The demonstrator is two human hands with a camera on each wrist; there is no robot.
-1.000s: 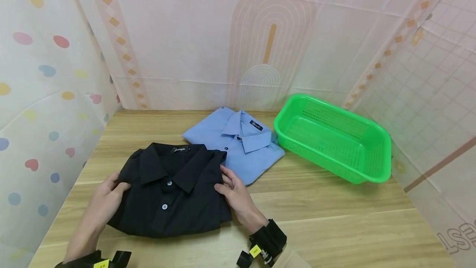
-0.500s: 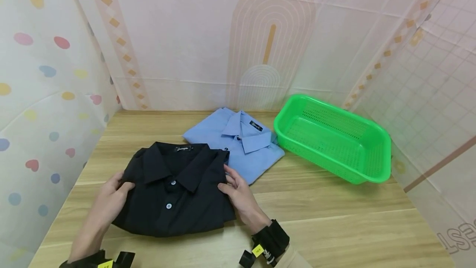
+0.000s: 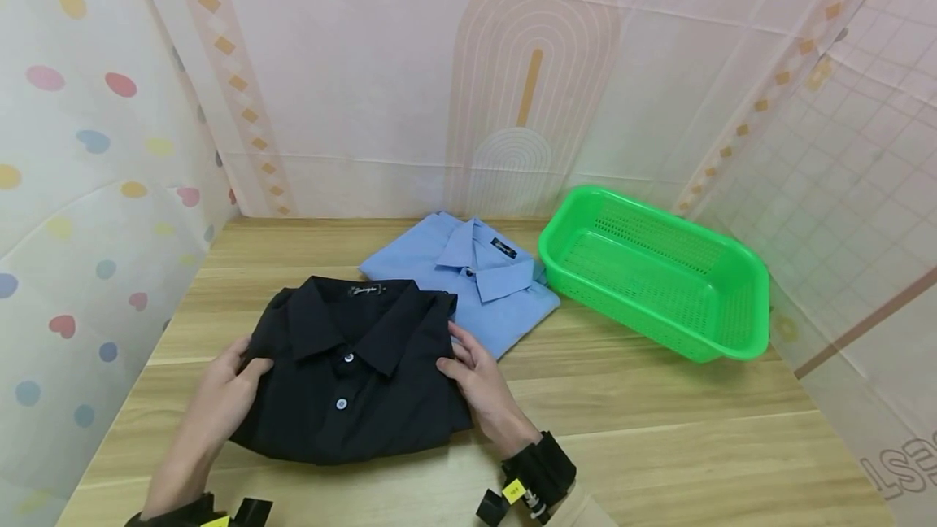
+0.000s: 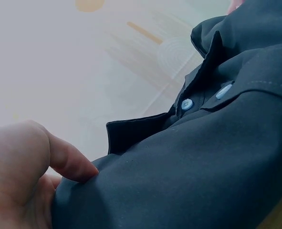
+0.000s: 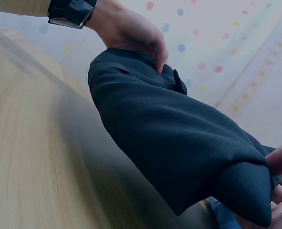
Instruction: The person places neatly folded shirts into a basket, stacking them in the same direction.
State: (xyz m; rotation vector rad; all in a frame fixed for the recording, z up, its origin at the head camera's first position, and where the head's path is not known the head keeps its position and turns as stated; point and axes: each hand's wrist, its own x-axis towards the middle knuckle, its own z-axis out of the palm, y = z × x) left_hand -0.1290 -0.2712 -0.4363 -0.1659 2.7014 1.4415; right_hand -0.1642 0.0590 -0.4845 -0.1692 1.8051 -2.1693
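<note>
Between both hands is a folded black shirt [image 3: 366,397], collar toward the back wall, with white buttons down its front. My left hand [image 3: 228,387] grips its left edge, the thumb on top and the other fingers mostly hidden beneath. At the opposite edge my right hand [image 3: 483,389] pinches the cloth between thumb and fingers. In the right wrist view the black shirt [image 5: 169,124] is lifted off the table, its lower edge hanging over a shadow. Behind it lies a folded blue shirt [image 3: 505,315], partly covered by the black one in the head view.
A green perforated plastic basket [image 3: 659,275] stands at the back right, beside the blue shirt. The wooden table [image 3: 659,446] extends to the front and right. Patterned cloth walls [image 3: 351,88] rise at the back and both sides.
Both hands have moved slightly to the right, carrying the black shirt with them. The blue shirt and the basket have stayed where they were.
</note>
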